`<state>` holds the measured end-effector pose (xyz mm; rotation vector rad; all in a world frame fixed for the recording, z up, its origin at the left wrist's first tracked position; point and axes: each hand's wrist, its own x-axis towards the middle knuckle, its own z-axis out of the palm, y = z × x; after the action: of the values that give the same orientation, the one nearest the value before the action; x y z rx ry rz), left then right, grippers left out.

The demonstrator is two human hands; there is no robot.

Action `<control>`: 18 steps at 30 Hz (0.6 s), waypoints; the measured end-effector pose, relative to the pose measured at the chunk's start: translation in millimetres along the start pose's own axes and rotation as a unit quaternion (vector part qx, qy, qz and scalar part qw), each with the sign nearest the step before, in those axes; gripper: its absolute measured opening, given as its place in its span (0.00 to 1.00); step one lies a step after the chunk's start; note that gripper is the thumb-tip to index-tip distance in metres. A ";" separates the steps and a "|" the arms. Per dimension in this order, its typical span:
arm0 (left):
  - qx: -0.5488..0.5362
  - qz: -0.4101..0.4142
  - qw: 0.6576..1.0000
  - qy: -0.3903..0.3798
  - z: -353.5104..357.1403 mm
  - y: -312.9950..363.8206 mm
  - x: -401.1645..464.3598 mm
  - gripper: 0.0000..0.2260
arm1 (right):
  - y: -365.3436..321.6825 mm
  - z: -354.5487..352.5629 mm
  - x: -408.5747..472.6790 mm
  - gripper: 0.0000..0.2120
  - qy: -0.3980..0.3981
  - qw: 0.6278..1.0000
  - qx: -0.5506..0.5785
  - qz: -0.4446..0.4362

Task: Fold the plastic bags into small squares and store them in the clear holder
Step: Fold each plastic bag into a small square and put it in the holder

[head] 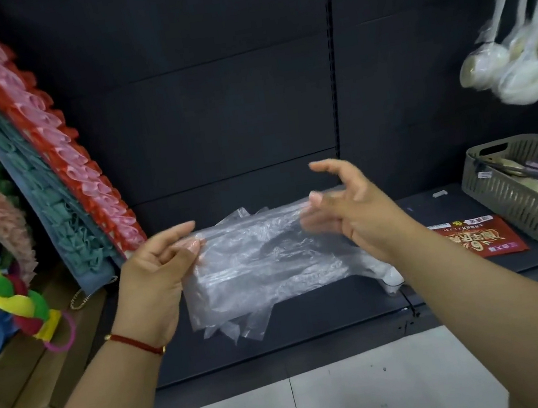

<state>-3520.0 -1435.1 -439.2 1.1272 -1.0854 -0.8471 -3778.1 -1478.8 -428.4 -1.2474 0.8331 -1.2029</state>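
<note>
A clear plastic bag (pixel 261 260) is held up in the air in front of a dark shelf, spread wide and crinkled, its lower corners hanging loose. My left hand (pixel 156 271) pinches the bag's upper left edge between thumb and fingers. My right hand (pixel 347 206) is at the bag's upper right edge, thumb on the front and lower fingers behind the film, index finger raised free. A clear plastic object (pixel 390 276), possibly the holder, shows on the shelf under my right forearm, mostly hidden.
A dark shelf (pixel 327 306) runs below the bag. On it at the right lie a red printed packet (pixel 483 239) and a grey slotted basket (pixel 528 191). Colourful ruffled cloths (pixel 61 184) hang at the left, wrapped ladles (pixel 514 65) at the upper right. Cardboard boxes (pixel 27 386) stand lower left.
</note>
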 end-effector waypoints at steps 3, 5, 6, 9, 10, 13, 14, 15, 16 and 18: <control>0.013 -0.010 1.000 0.005 -3.2 -5.8 3.0 0.11 | 4.4 -3.0 -1.0 0.18 -0.013 0.990 -0.143 -0.013; 0.027 -0.013 1.000 0.005 -5.3 -7.9 4.9 0.12 | 5.0 -5.9 1.1 0.17 0.012 0.982 -0.189 -0.020; 0.040 -0.011 0.999 0.002 -5.9 -7.0 4.8 0.13 | 5.4 -7.4 2.1 0.16 0.020 0.980 -0.196 -0.017; 0.107 0.007 0.994 0.003 -6.4 -4.4 4.1 0.14 | 5.8 -9.5 3.9 0.15 0.044 0.971 -0.235 -0.015; 0.133 0.015 0.991 0.009 -6.3 -2.8 3.9 0.13 | 6.0 -9.5 4.5 0.14 0.050 0.964 -0.259 -0.019; 0.214 0.045 0.976 0.019 -8.0 -4.0 5.7 0.10 | 5.6 -7.5 5.4 0.07 0.062 0.942 -0.329 -0.029; 0.234 0.051 0.971 0.021 -7.3 -3.6 5.5 0.09 | 5.5 -6.7 5.5 0.07 0.064 0.936 -0.344 -0.034; 0.253 0.061 0.965 0.024 -6.7 -4.4 6.2 0.07 | 5.8 -6.6 5.8 0.07 0.069 0.930 -0.360 -0.042; 0.269 0.068 0.960 0.029 -5.0 -3.8 5.9 0.07 | 5.7 -6.7 5.9 0.08 0.075 0.925 -0.369 -0.048; 0.271 0.074 0.959 0.036 -1.8 -2.0 5.1 0.07 | 4.2 -7.2 5.8 0.05 0.086 0.929 -0.356 -0.042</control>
<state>-3516.9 -1439.8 -440.0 1.4905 -1.3658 -0.3893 -3782.8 -1486.6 -433.0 -1.7841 1.4408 -1.1205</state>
